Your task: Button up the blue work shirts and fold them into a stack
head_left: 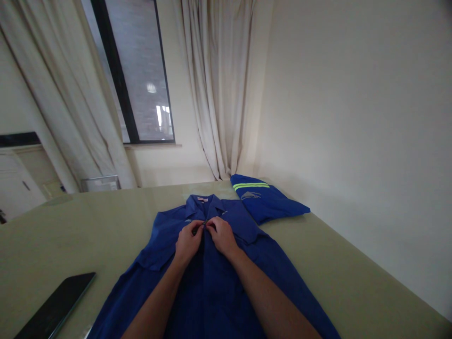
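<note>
A blue long-sleeved work shirt [221, 287] lies spread on the table, its collar [205, 205] at the far end and a small label inside the neck. My left hand [189, 240] pinches the shirt's front edge just below the collar. Close beside it, my right hand [221, 234] pinches the same front opening from the other side, the fingertips of both hands almost touching. Whatever small part sits between the fingertips, such as a button, is hidden. Both sleeves reach down toward the near edge of the view.
A folded blue garment [261, 200] with yellow-green stripes lies at the shirt's upper right, against it. A dark flat tablet-like device [56, 306] rests at the near left of the greenish table [120, 235]. A wall [370, 165] borders the table's right side; curtains [219, 94] hang behind.
</note>
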`<state>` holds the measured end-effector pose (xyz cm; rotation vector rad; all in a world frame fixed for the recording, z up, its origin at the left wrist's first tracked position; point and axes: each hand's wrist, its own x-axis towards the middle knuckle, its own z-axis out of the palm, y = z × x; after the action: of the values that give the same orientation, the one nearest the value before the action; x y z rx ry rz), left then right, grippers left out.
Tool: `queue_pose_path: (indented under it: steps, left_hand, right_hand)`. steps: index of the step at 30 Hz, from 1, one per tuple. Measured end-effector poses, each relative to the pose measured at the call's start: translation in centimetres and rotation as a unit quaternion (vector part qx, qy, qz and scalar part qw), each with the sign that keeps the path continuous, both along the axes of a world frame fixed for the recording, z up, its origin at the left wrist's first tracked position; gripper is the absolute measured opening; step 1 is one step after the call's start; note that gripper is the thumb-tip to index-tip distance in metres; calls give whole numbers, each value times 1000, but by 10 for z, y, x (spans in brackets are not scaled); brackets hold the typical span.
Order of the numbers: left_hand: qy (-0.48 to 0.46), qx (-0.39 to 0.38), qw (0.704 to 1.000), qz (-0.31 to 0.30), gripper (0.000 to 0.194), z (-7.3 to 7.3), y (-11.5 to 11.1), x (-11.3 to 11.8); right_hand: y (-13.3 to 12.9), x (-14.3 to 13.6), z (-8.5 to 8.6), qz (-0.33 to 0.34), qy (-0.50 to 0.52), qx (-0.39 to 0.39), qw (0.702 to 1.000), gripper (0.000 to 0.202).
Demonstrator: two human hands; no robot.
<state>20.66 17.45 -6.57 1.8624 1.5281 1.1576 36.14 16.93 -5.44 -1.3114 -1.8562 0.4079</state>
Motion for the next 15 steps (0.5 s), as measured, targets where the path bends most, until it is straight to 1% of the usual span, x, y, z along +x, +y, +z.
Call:
queue_pose_path:
  steps: [3,5,10,15]
  left_hand:
    - [-8,2,1000,-10,29,0,1,1]
    - [-11,3,1000,-9,29,-1,0,1]
    - [-22,13,1000,-18,28,-1,-1,1]
    - [-30,17,999,-21,29,0,-1,0]
  right_hand:
    - [-3,-1,3,-33,1,2,999,13]
    - [-3,-2,5,-43,6,-6,999,13]
    - [-1,-1,6,-37,12,-17,999,12]
    - [2,0,3,-35,51,-30,998,13]
